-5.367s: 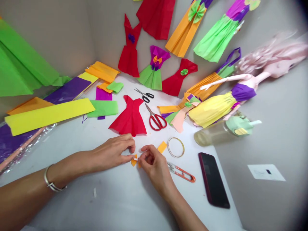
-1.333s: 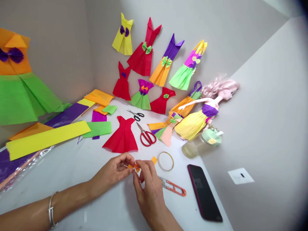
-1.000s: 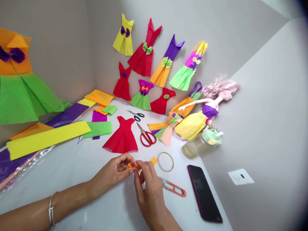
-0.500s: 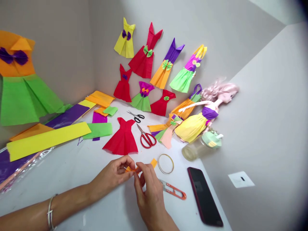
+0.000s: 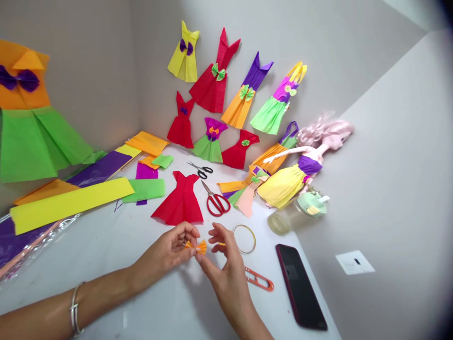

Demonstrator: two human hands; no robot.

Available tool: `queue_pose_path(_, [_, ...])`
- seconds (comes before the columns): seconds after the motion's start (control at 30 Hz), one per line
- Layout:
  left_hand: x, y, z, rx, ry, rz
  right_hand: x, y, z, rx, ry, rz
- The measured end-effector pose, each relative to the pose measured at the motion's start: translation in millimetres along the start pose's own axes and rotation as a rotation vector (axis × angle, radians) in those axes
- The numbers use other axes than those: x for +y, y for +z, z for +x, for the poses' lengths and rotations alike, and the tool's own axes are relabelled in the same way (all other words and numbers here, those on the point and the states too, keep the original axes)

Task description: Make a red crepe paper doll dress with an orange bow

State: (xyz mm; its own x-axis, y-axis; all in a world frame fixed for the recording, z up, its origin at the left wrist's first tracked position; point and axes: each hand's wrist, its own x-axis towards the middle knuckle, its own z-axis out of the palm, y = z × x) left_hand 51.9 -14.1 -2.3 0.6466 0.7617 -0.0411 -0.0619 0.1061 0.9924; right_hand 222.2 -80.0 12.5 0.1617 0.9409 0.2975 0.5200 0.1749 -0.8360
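Observation:
A small orange paper bow [image 5: 201, 246] with pleated, fanned ends is pinched at its middle by my left hand [image 5: 176, 245]. My right hand [image 5: 226, 264] is beside it, fingers and thumb spread apart, the thumb tip close to the bow's lower edge; whether it touches I cannot tell. Just beyond the hands a red paper dress [image 5: 180, 198] lies flat on the white table [image 5: 152, 307]. Partly behind my right hand are orange-handled thread snips [image 5: 260, 278] and a piece of orange paper, mostly hidden.
Red-handled scissors [image 5: 216, 203], black-handled scissors [image 5: 201, 169] and a round bangle [image 5: 245, 238] lie past the hands. A phone [image 5: 300, 285] and a lidded jar [image 5: 286, 221] stand right, near a doll [image 5: 290, 184]. Paper strips [image 5: 71, 205] fill the left; several paper dresses [image 5: 210, 89] hang on the wall.
My right hand has let go of the bow and its fingers have spread away to the right. The bow's right end now shows fanned out, with my left hand still pinching it.

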Motion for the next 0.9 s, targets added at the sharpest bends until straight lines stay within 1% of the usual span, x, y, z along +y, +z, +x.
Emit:
queue_pose_path(0.13, [-1.0,1.0,-0.6,-0.016,-0.007,-0.016,2.2,3.4,1.9,-0.094,0.119,0.244])
queue_pose_path(0.33, [-4.8,2.4,1.1,-0.050,-0.004,-0.016,-0.2,2.6,3.5,-0.127,0.221,0.413])
queue_pose_path(0.5, [-6.6,1.7,1.7,-0.046,0.006,-0.005,-3.4,-0.2,4.4,-0.166,0.309,0.434])
queue_pose_path(0.7, [-3.8,2.4,1.5,-0.039,-0.030,-0.013,-2.8,1.3,3.9,-0.180,0.320,0.453])
queue_pose_path(0.9, [-0.3,2.9,2.7,-0.029,-0.038,0.000,-0.5,1.1,4.5,-0.201,0.335,0.460])
